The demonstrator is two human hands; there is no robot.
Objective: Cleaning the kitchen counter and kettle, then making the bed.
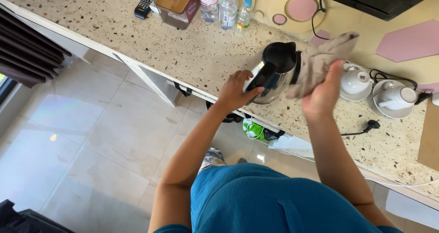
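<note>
Gripping kettle handle, left hand, right hand pressing cloth alongside

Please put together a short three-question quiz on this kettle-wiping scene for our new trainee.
1. True or false: the left hand grips the black handle of the shiny steel electric kettle.
2. What does the right hand press against the kettle's side?
A. a yellow sponge
B. a crumpled beige cloth
C. a paper towel
3. Which items stand on saucers to the kettle's right on the speckled stone countertop?

Key:
1. True.
2. B.
3. Two white ceramic cups, turned upside down on white saucers.
</note>
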